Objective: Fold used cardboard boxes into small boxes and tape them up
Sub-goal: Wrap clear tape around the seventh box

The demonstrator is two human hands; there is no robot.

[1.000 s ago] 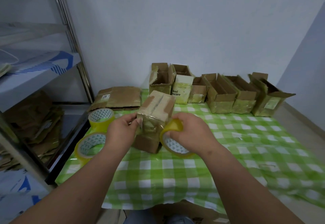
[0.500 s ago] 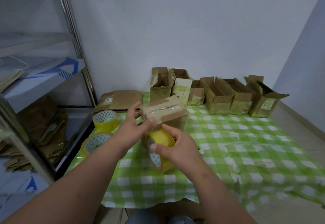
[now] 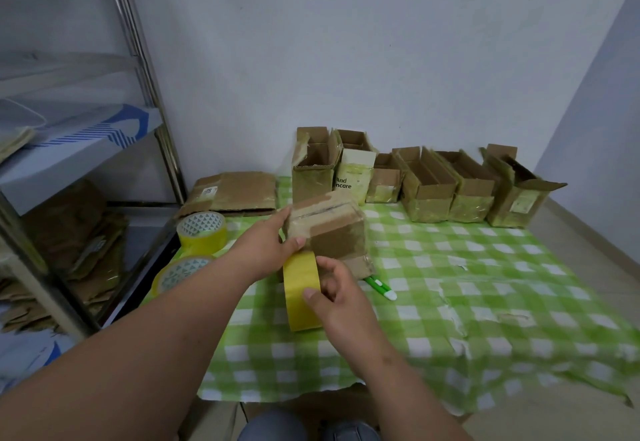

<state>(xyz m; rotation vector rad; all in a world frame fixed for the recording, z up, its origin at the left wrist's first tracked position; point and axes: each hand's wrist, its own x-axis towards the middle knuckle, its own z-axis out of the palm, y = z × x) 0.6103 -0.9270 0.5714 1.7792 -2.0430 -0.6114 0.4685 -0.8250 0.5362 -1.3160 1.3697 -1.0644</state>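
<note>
The box point(image 3: 327, 232) in my left hand point(image 3: 266, 250) is matt brown cardboard, banded with glossy clear tape. The roll point(image 3: 301, 290) my right hand point(image 3: 341, 297) grips is smooth, shiny yellow plastic tape. Under both lies a slick, creased green-checked plastic cloth point(image 3: 485, 284). Beyond my left hand stands a polished metal shelf post point(image 3: 152, 94).

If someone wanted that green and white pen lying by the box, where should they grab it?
Probably the white end of the pen, coming from the right and above. It lies flat on the checked cloth, and its green end runs under the cardboard box, near the right hand.
</note>
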